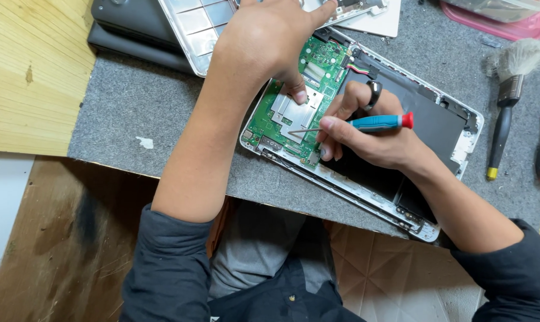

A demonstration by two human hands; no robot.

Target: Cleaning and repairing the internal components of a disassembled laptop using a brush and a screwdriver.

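Two hands work my opened laptop chassis [455, 140] on the bench [150, 113]; bottom cover already off; left hand [270, 42] presses the green motherboard [309, 77], fingers spread; right hand [371, 137] pinches a blue screwdriver [374, 123]; board not yet removed.

Opened silver laptop base [461, 140] lies angled on the grey mat, green circuit board [321, 71] bared, blue-handled, red-capped screwdriver [377, 123] tip on its metal shield [294, 113].
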